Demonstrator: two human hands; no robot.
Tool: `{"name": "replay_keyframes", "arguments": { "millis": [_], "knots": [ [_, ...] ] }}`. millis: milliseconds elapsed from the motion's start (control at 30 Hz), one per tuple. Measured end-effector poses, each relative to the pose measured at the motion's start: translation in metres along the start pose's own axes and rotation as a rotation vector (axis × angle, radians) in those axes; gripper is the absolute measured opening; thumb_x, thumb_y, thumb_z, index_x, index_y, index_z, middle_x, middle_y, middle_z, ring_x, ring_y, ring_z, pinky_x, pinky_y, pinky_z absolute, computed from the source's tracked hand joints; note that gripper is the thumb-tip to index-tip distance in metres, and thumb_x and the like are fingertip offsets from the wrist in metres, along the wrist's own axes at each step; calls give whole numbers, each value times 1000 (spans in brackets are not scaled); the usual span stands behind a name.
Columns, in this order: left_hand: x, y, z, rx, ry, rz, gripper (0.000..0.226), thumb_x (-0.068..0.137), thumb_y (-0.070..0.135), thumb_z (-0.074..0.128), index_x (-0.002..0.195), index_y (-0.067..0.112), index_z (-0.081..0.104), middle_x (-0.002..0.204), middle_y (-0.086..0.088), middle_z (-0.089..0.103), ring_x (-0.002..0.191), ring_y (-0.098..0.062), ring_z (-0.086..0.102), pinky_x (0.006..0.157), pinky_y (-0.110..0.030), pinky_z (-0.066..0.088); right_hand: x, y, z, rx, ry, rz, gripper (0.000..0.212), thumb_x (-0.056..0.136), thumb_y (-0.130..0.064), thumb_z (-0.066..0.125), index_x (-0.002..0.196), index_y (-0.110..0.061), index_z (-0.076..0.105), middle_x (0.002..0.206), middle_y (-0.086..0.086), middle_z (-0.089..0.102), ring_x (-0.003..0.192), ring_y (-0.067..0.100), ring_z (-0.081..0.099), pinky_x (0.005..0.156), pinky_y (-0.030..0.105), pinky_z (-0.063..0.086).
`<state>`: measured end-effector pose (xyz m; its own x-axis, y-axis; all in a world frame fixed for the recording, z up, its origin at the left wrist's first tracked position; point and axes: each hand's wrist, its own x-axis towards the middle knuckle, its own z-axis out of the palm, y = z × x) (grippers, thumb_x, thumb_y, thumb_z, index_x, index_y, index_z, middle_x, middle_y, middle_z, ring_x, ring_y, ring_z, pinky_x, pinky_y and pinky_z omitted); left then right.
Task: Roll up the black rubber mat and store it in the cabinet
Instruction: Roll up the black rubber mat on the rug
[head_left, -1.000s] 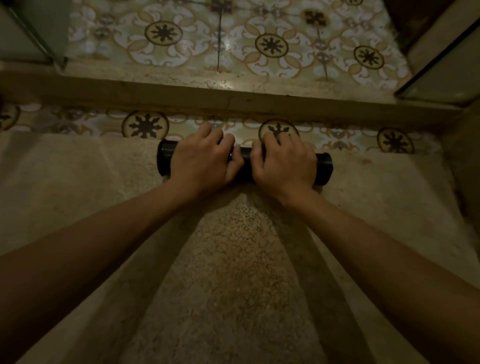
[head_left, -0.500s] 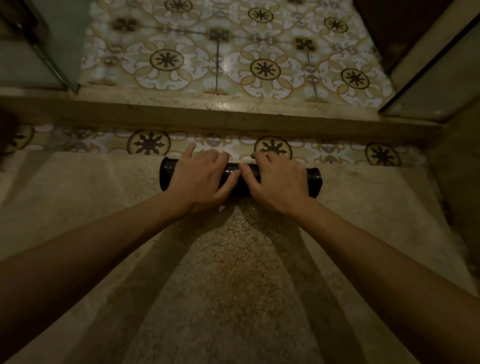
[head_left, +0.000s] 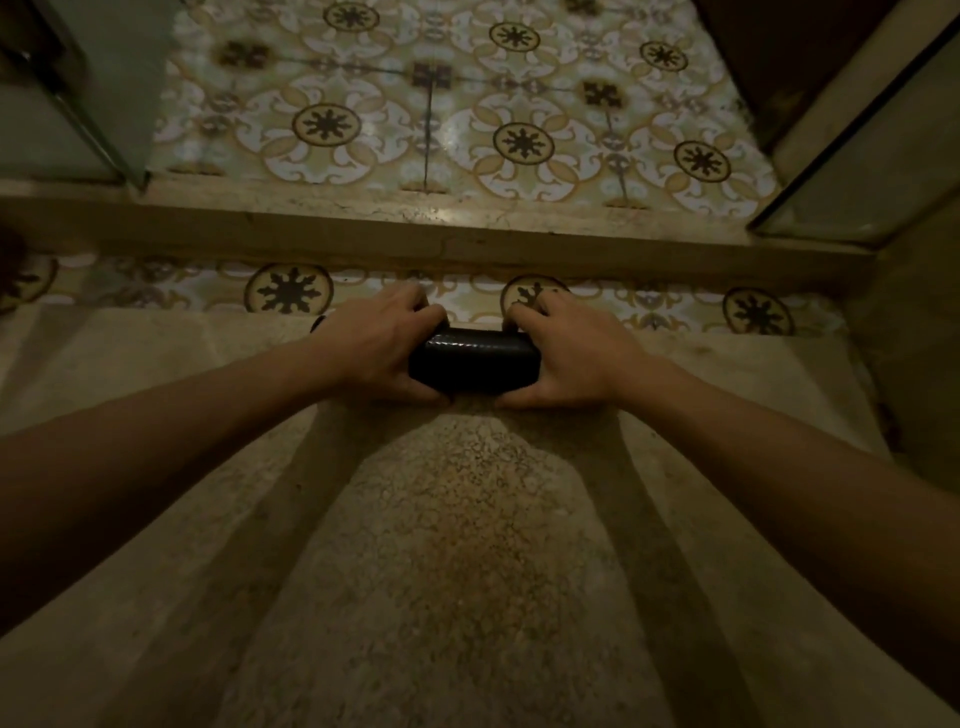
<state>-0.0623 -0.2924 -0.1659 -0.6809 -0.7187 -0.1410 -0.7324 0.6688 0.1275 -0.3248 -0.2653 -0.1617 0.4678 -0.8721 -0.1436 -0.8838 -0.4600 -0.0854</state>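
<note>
The black rubber mat (head_left: 475, 361) is rolled into a tight cylinder and lies crosswise on the speckled stone floor, near the strip of patterned tiles. My left hand (head_left: 379, 345) wraps around its left part, thumb under and fingers over the top. On the right part my right hand (head_left: 563, 348) holds it the same way. Only the middle of the roll and a sliver of its left end show; both ends are covered by my hands. No cabinet is clearly recognisable in the head view.
A raised stone threshold (head_left: 467, 239) runs across just beyond the roll, with patterned floor tiles (head_left: 467, 119) behind it. Glass panels stand at the far left (head_left: 78, 104) and far right (head_left: 872, 156). A wall closes the right side.
Both hands have shifted from lying flat on top of the roll to gripping around it, thumbs underneath. The hands now sit further apart, so the roll's middle shows.
</note>
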Motion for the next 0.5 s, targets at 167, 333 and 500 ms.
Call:
{"name": "replay_keyframes", "arguments": {
  "millis": [167,333,500],
  "knots": [
    [-2,3,2,49,65,47,79,71,79,61,122,21,46,116,-4,46,99,-15,43,74,-33,51,-4,0,8,-9,92,-27,78,65,-88,56,120,-33,46,100,-1,43,89,18,43,68,37,51],
    [-4,10,-5,102,29,27,80,74,75,62,127,19,42,123,-9,44,106,-20,44,72,-31,48,-8,-5,-2,-6,34,-14,79,67,-85,54,125,-33,43,103,4,43,91,20,41,70,38,50],
    [-40,48,-51,105,-74,6,80,75,68,66,128,18,34,132,-15,41,114,-29,46,88,-44,51,-59,-33,-47,33,-19,19,71,70,-72,64,123,-29,48,101,6,45,87,19,39,70,35,45]
  ]
}}
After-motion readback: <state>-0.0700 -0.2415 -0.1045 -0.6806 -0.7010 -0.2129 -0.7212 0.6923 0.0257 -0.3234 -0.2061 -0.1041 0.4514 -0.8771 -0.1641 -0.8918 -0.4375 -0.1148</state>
